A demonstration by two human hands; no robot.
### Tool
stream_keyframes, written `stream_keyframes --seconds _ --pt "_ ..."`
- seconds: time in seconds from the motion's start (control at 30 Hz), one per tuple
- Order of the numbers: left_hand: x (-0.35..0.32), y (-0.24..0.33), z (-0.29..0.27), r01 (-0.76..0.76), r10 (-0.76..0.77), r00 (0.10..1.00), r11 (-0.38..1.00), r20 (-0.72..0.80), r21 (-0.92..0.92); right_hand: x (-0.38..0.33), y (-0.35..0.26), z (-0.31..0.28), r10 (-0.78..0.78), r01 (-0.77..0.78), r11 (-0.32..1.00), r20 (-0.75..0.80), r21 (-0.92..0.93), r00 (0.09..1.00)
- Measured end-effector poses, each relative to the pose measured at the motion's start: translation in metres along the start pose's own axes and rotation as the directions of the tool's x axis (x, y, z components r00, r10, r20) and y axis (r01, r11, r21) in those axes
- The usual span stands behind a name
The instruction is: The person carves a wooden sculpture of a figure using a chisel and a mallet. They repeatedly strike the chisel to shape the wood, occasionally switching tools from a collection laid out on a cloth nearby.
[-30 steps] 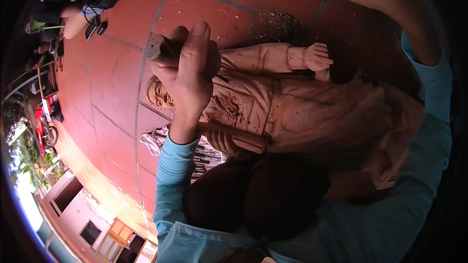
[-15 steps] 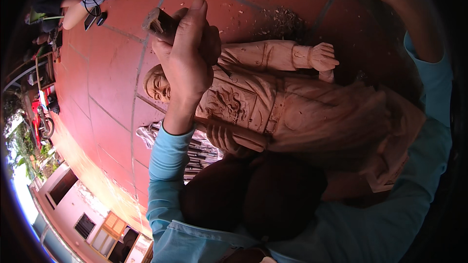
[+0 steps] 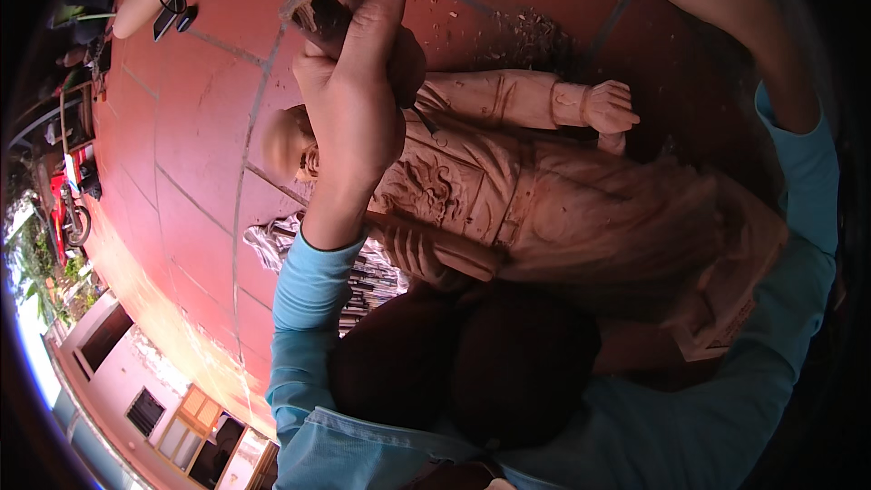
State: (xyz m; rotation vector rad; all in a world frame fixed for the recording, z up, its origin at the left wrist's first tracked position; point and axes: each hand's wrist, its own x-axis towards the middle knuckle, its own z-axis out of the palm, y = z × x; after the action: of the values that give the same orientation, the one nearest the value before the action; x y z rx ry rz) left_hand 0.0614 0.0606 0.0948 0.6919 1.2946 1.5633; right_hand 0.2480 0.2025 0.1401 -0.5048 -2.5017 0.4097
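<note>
My left hand (image 3: 358, 95) is closed around a wooden-handled carving chisel (image 3: 318, 16), thumb stretched along it. The handle's worn end sticks out above the fist, and a thin dark shaft shows below, over the statue's chest. The carved wooden statue (image 3: 581, 200) of a robed figure lies on its back across the space before my knees, its head to the left. One carved fist points away from me; the other carved hand rests by a long bar. A blurred tan shape (image 3: 285, 142) partly covers the head; I cannot make it out. My right forearm reaches past the upper edge, hand out of view.
Wood shavings (image 3: 540, 36) lie on the red tiled floor (image 3: 195, 100) beyond the statue. Many chisels (image 3: 372, 289) lie in a row on a cloth (image 3: 272, 240) beside my left knee. Part of another person (image 3: 136, 11) is at the upper left; a red motorbike (image 3: 68, 209) stands far left.
My left hand with the chisel sits slightly higher and to the right in the picture. The blurred tan shape has appeared over the statue's head. My right forearm has shifted slightly left.
</note>
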Motion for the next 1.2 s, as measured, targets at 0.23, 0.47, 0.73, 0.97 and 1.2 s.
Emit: stream_keyframes --seconds 0.23,0.47,0.73,0.97,1.2 --pt "0.028 -0.008 -0.004 0.199 -0.194 0.979 0.977 0.070 -0.076 0.020 -0.008 -0.020 0.258 -0.284 0.948 0.176 0.145 0.950" --pt "0.031 -0.007 0.000 0.209 -0.209 0.971 0.978 0.116 0.013 0.012 0.000 -0.003 0.186 -0.200 0.979 0.225 0.043 0.956" --pt "0.022 0.002 0.023 0.241 -0.303 0.949 0.873 0.084 0.424 -0.003 -0.023 -0.008 0.135 -0.105 0.981 0.188 -0.163 0.973" --pt "0.031 -0.008 0.004 0.028 -0.034 0.989 0.999 -0.144 -0.046 -0.005 -0.032 0.004 0.472 -0.471 0.882 0.087 -0.033 0.877" --pt "0.030 -0.008 0.003 0.095 -0.094 0.986 0.995 -0.136 0.003 0.000 -0.039 -0.001 0.506 -0.503 0.862 0.143 -0.059 0.851"
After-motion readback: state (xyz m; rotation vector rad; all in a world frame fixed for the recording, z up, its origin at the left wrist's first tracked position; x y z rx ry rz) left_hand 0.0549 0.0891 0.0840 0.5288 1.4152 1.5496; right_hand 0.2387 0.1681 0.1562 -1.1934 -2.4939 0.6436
